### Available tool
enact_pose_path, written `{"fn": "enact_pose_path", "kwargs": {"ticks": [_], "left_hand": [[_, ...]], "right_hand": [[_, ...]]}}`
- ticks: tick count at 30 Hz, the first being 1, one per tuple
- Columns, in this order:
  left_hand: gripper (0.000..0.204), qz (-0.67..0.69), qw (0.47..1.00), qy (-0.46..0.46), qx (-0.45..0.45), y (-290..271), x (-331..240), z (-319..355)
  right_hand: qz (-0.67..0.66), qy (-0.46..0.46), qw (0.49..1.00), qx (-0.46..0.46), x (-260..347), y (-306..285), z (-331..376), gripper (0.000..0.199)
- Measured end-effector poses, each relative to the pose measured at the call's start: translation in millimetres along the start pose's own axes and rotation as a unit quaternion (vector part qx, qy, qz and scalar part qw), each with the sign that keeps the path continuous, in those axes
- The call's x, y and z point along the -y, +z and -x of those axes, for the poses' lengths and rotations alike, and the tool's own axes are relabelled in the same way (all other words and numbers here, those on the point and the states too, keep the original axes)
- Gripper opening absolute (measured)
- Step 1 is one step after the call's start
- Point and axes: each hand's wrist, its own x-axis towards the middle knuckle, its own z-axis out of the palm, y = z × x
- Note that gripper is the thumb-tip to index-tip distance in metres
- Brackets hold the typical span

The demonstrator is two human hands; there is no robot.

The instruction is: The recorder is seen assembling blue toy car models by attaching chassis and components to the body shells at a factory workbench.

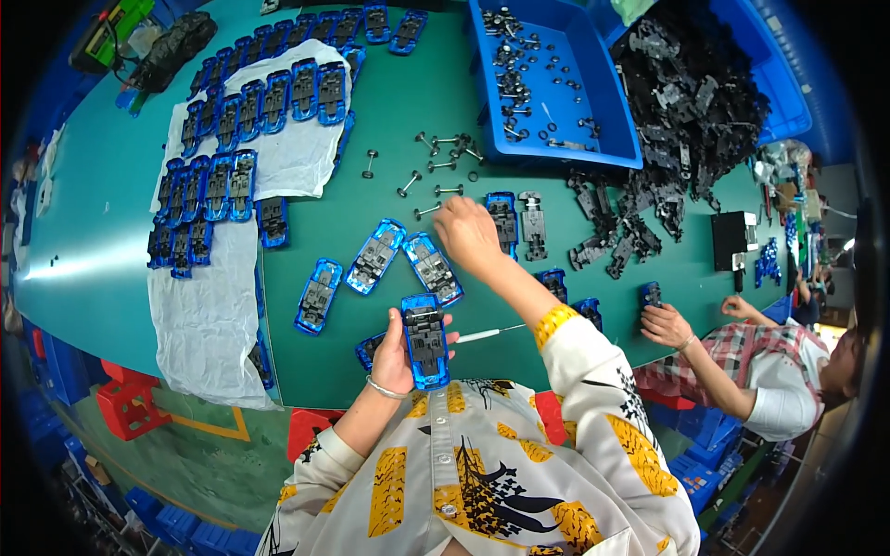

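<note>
In my left hand (393, 360) lies a blue toy car (425, 341), underside up, its black chassis facing me. My right hand (466, 232) reaches over the table with its fingertips pinched at a wheel axle (426, 211); one small black wheel sticks out beside them. Several loose wheel axles (443, 166) lie just beyond. Between my hands rest upturned blue cars, among them one (432, 269) close to the held car and another (376, 257) to its left. A screwdriver with a white handle (477, 335) lies right of my left hand.
Rows of upturned cars (248, 109) cover white sheets (199, 315) at the left. A blue bin (556, 153) of wheel axles stands ahead, beside a heap of black chassis parts (686, 120). A co-worker's hand (666, 326) is at the right, near a small black box (732, 243).
</note>
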Motion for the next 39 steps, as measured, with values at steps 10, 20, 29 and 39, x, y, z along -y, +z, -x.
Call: {"fn": "enact_pose_path", "kwargs": {"ticks": [10,20,29,39], "left_hand": [[0.060,0.024,0.994,0.103,-0.021,9.2,-28.3,-10.0],[0.059,-0.023,0.995,0.096,0.011,21.3,-12.3,-20.0],[0.058,-0.048,0.996,0.075,0.018,29.7,5.7,-12.9],[0.057,-0.034,0.998,0.049,0.027,35.8,24.7,-24.6]], "right_hand": [[-0.103,0.002,0.995,-0.013,17.9,-26.9,12.6,0.007],[-0.092,-0.083,0.992,0.023,92.7,-93.2,107.7,0.013],[-0.042,-0.086,0.995,0.007,98.3,-99.8,134.1,0.012],[-0.047,-0.072,0.996,-0.021,88.4,-105.8,157.9,0.023]]}}
